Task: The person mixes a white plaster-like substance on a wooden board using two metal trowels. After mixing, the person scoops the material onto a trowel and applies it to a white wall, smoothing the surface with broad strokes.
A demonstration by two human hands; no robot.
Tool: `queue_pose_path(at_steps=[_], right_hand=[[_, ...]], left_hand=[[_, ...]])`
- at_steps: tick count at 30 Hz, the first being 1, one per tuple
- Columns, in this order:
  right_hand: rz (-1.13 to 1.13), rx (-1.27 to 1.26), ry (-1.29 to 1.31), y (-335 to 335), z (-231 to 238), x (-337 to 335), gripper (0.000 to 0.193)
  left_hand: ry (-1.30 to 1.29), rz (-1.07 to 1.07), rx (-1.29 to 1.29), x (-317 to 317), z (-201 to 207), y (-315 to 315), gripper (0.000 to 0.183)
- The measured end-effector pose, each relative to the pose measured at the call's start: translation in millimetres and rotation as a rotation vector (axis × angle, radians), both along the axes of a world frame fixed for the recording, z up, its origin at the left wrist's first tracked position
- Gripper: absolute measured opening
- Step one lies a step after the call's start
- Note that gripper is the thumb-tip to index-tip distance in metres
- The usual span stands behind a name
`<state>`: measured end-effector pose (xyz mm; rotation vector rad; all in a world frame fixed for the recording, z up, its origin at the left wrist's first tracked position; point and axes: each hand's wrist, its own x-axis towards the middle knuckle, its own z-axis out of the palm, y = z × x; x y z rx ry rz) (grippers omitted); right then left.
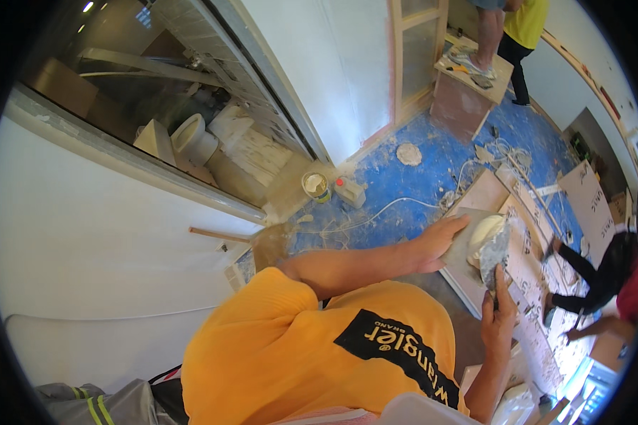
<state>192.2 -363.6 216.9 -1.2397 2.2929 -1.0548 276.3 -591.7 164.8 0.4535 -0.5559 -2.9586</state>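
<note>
My left hand (439, 243) is closed on the edge of a flat grey plasterer's hawk (459, 263) in front of my chest. A thick heap of cream-coloured plaster (486, 234) lies on it. My right hand (500, 306) is wrapped round the handle of a putty knife (495, 261). Its broad, plaster-smeared blade is against the right side of the heap. The fingers of my left hand are partly hidden under the hawk.
An open bucket (316, 186) and a white jug with a red cap (349, 192) stand by the doorway corner. Panels (483, 190), cables and debris litter the blue floor. A person stands on a box (461, 106); another person in yellow is beside it. Someone in red works at right.
</note>
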Motion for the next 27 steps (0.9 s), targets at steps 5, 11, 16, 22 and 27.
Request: queue_pose_path(at_steps=[5,11,16,22,27], right_hand=[[0.124,0.127,-0.116,-84,-9,-28,0.061],[0.317,0.143,-0.047,-159,-61,-91,0.060],[0.236,-0.043,-0.364,-261,-76,-101,0.061],[0.432,-0.070,-0.350,-366,-122,-165,0.064],[0.333,0.014,-0.749,-421,-148,-229,0.036]], left_hand=[[-0.127,0.153,0.031,26,-5,-73,0.043],[-0.172,0.405,-0.054,29,-13,-151,0.044],[-0.203,0.562,-0.091,1,-9,-207,0.046],[-0.281,0.727,-0.118,-56,9,-267,0.047],[-0.184,0.811,-0.193,-84,5,-321,0.048]])
